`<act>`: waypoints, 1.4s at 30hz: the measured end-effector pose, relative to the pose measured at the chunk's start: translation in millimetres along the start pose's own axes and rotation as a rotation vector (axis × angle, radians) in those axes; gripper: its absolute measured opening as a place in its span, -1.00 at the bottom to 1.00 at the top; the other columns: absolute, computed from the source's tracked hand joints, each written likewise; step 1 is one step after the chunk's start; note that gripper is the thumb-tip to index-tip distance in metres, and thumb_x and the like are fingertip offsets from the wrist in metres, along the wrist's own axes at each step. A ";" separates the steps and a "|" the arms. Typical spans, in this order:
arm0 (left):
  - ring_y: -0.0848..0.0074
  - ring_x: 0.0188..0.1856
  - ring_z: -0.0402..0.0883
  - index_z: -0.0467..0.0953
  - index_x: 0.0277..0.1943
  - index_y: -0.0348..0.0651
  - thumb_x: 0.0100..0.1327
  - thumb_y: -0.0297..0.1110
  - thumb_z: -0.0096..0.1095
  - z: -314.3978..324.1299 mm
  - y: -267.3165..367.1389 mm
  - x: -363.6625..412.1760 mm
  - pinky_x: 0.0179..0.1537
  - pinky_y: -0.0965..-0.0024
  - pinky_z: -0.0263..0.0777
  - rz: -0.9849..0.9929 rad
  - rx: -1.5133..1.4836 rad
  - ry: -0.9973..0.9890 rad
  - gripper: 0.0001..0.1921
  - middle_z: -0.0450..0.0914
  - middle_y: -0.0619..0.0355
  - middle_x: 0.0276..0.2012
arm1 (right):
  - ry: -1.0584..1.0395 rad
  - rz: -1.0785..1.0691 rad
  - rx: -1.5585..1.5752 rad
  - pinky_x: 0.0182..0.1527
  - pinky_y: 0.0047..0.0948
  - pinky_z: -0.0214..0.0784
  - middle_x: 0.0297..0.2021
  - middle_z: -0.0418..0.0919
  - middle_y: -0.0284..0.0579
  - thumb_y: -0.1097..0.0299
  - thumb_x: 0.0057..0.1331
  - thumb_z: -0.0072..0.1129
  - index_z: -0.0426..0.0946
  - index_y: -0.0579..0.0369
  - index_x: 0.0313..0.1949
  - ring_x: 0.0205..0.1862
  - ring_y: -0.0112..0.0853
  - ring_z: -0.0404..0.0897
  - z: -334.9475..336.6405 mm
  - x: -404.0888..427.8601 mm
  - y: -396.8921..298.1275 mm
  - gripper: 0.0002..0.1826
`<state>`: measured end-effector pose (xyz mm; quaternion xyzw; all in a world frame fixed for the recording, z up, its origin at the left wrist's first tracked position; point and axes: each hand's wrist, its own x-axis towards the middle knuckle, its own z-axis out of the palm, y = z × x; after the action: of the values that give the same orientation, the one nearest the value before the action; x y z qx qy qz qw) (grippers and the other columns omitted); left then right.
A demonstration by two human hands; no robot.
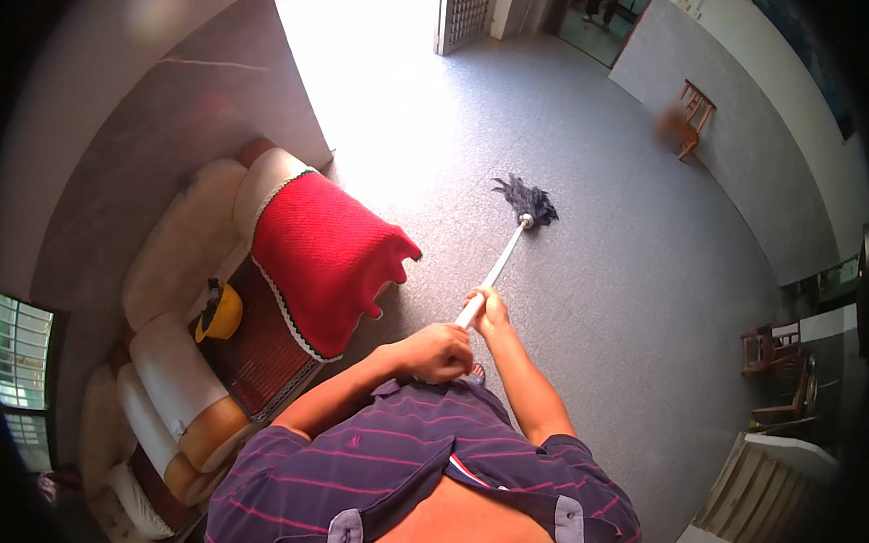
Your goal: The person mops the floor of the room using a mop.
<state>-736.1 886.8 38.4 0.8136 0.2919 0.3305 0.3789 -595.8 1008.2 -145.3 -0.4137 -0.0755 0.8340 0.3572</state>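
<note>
Both of my hands are closed around the white handle [505, 258] of a string mop, which slants away from my body. My left hand [442, 352] grips it near the top end, close to my waist. Further down the pole, my right hand [492, 313] wraps around it. The dark, ragged mop head [527, 199] lies spread on the speckled grey floor [606, 292] ahead of me. Part of one sandalled foot [479, 373] shows just beyond my shirt.
On the left stands a sofa [185, 227] with a red cloth [327, 260] over its arm and a yellow hard hat [221, 313] on the seat. A wooden chair [691, 119] is by the right wall. Bright light enters through a doorway [370, 54]. More chairs [769, 348] stand far right.
</note>
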 end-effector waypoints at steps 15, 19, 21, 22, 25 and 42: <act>0.52 -0.84 0.24 0.52 -0.50 -0.36 0.09 -0.38 0.17 -133.0 131.1 -88.8 -0.66 0.44 0.24 0.489 -0.526 0.637 -0.81 0.31 0.17 -0.83 | -0.273 0.777 0.141 -0.15 -0.30 0.52 -0.30 0.57 -0.06 0.42 0.23 0.02 0.41 0.22 -0.35 -0.22 -0.30 0.58 123.5 -91.2 62.1 -0.88; 0.49 -0.79 0.29 0.52 -0.50 -0.35 0.11 -0.41 0.24 -106.5 113.3 -80.3 -0.63 0.42 0.24 0.360 -0.617 0.756 -0.82 0.37 0.12 -0.78 | -0.238 0.671 0.160 -0.33 -0.37 0.54 -0.38 0.58 -0.10 0.43 0.18 0.01 0.43 0.20 -0.38 -0.37 -0.36 0.59 94.3 -69.3 55.9 -0.90; 0.49 -0.63 0.40 0.53 -0.48 -0.35 0.10 -0.42 0.25 -94.6 92.1 -71.8 -0.55 0.44 0.25 0.140 -0.541 0.788 -0.85 0.47 0.03 -0.65 | -0.171 0.408 0.068 -0.47 -0.41 0.50 -0.48 0.57 -0.13 0.39 0.12 0.02 0.46 0.17 -0.42 -0.52 -0.40 0.55 79.5 -50.5 48.7 -0.88; 0.48 -0.51 0.43 0.55 -0.43 -0.34 0.10 -0.51 0.24 -90.4 81.8 -69.8 -0.49 0.46 0.23 0.017 -0.590 0.721 -0.93 0.51 0.01 -0.53 | -0.169 0.311 0.007 -0.52 -0.45 0.45 -0.54 0.56 -0.15 0.33 0.11 0.03 0.48 0.15 -0.47 -0.58 -0.40 0.52 70.4 -41.3 41.7 -0.84; 0.72 -0.49 0.36 0.59 -0.31 -0.31 0.17 -0.58 0.14 -56.5 23.3 -48.3 -0.51 0.61 0.16 -0.286 -0.507 0.515 -0.91 0.48 0.23 -0.51 | 0.097 0.166 0.150 -0.43 -0.42 0.46 -0.59 0.53 -0.21 0.31 0.14 0.04 0.45 0.05 -0.50 -0.51 -0.38 0.53 32.9 -17.5 8.4 -0.87; 0.52 -0.48 0.48 0.56 -0.43 -0.31 0.15 -0.23 0.23 -65.8 37.7 -26.9 -0.44 0.44 0.33 -0.374 -0.437 -0.222 -0.74 0.52 0.12 -0.55 | -0.011 0.112 0.259 -0.18 -0.30 0.44 -0.46 0.52 -0.15 0.35 0.09 0.03 0.39 0.18 -0.39 -0.33 -0.28 0.53 15.0 -65.8 23.3 -0.84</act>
<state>-794.0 874.7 93.0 0.6762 0.3152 0.2191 0.6288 -592.9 950.3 -103.6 -0.3630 0.0538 0.8577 0.3601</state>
